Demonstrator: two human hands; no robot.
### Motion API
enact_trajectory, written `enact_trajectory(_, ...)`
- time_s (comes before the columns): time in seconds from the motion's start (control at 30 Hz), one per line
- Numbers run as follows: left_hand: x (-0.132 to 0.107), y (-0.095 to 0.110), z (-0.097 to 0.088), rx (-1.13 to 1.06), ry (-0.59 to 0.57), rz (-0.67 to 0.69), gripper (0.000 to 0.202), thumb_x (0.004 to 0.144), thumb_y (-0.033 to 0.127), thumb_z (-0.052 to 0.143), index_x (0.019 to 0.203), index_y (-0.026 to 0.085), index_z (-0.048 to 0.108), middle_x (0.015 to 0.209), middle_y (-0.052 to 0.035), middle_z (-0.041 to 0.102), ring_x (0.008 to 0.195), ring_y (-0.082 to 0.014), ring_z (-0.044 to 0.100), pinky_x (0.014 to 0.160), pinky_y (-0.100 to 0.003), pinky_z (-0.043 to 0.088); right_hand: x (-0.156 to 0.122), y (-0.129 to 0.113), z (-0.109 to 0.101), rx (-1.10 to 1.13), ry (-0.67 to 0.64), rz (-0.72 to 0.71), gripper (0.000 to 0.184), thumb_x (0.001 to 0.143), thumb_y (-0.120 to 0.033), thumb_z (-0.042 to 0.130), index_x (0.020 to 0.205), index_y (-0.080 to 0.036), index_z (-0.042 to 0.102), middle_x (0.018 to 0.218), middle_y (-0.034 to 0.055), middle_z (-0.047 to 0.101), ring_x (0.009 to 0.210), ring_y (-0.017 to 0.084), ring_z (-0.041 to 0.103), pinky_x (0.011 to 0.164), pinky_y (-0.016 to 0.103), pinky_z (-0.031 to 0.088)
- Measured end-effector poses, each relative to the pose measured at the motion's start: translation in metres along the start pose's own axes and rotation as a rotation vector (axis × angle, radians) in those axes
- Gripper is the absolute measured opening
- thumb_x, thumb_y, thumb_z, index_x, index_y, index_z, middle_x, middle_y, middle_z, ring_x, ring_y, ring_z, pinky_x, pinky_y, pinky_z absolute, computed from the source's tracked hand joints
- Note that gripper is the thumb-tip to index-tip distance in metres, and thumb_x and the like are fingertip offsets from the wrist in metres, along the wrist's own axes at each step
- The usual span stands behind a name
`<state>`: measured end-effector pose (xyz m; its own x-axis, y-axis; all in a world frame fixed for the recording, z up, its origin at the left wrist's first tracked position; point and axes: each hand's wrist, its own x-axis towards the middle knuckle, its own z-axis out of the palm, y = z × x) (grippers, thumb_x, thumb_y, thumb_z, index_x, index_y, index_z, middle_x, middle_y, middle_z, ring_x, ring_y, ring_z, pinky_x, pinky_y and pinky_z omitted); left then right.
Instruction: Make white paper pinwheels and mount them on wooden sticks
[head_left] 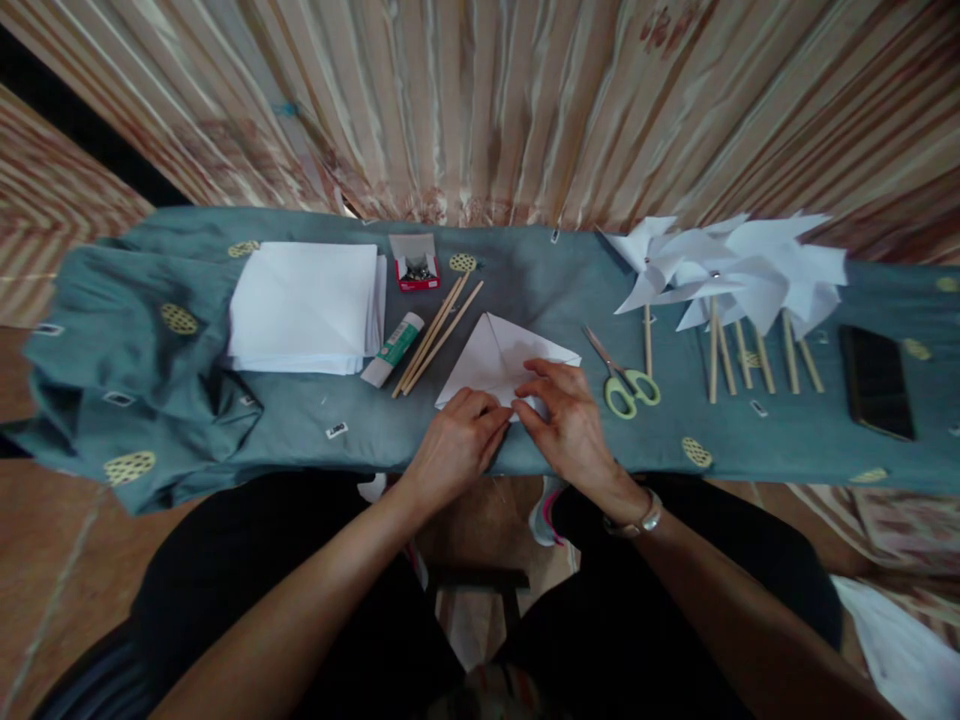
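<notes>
A white sheet of paper (pixel 499 352) with crease lines lies on the cloth in front of me, turned cornerwise. My left hand (pixel 466 432) has its fingers pressed together on the near edge of this paper. My right hand (pixel 561 408) bends over the right side of the same sheet, its thumb and fingertips gripping near the close corner. The fingers partly hide that corner. Just right of it lie scissors (pixel 627 388) with light green handles. To the left are several thin wooden sticks (pixel 435 335) and a green-and-white glue stick (pixel 393 348).
A stack of white paper (pixel 304 305) lies on the left of the cloth-covered table (pixel 525 455). Behind the glue stick stands an open red box (pixel 416 270) of small metal pins. Several paper pinwheels (pixel 757 265) on sticks and a dark phone (pixel 876 382) lie at right. A curtain (pixel 480 110) hangs behind.
</notes>
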<state>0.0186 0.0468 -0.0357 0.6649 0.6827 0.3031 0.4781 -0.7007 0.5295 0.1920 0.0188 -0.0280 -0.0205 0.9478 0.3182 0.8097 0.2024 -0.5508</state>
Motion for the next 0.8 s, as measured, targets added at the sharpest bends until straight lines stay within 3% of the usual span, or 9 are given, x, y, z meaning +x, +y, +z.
enact_trajectory(0.3,0.0005,0.0004,0.0002,0.013,0.007,0.009,0.021,0.094,0.020,0.048,0.104,0.014,0.066,0.090,-0.0077,0.063,0.084,-0.0189,0.057,0.077,-0.034,0.053,-0.0040,0.0012,0.0028,-0.088,-0.035,-0.108,0.025,0.094,-0.022,0.045,0.109,-0.022,0.065,0.132,0.0084,0.056,0.124,0.026,0.046,0.104,0.049,0.044)
enact_trajectory(0.47,0.0003,0.0010,-0.0001,0.004,-0.003,-0.006,0.021,0.094,0.019,0.048,0.104,0.013,0.066,0.089,-0.0079,0.063,0.085,-0.0192,0.057,0.077,-0.034,0.053,-0.0032,0.0025,0.0020,-0.124,-0.104,-0.107,0.026,0.093,-0.021,0.045,0.109,-0.019,0.066,0.137,0.0117,0.051,0.127,0.028,0.043,0.105,0.049,0.042)
enact_trajectory(0.63,-0.0003,0.0008,0.0002,-0.001,-0.008,-0.004,0.020,0.093,0.019,0.049,0.102,0.015,0.066,0.091,-0.0078,0.063,0.086,-0.0195,0.057,0.079,-0.036,0.053,-0.0027,0.0023,0.0031,-0.128,-0.135,-0.061,0.030,0.091,-0.019,0.042,0.110,-0.024,0.065,0.143,0.0071,0.046,0.130,0.028,0.040,0.105,0.051,0.040)
enact_trajectory(0.8,0.0007,0.0017,-0.0011,0.017,-0.028,-0.002,0.017,0.091,0.018,0.052,0.099,0.014,0.066,0.091,-0.0075,0.062,0.087,-0.0203,0.057,0.080,-0.036,0.053,-0.0005,0.0002,0.0046,-0.113,-0.135,-0.058,0.031,0.087,-0.015,0.043,0.108,-0.021,0.066,0.144,0.0092,0.047,0.132,0.029,0.040,0.106,0.053,0.039)
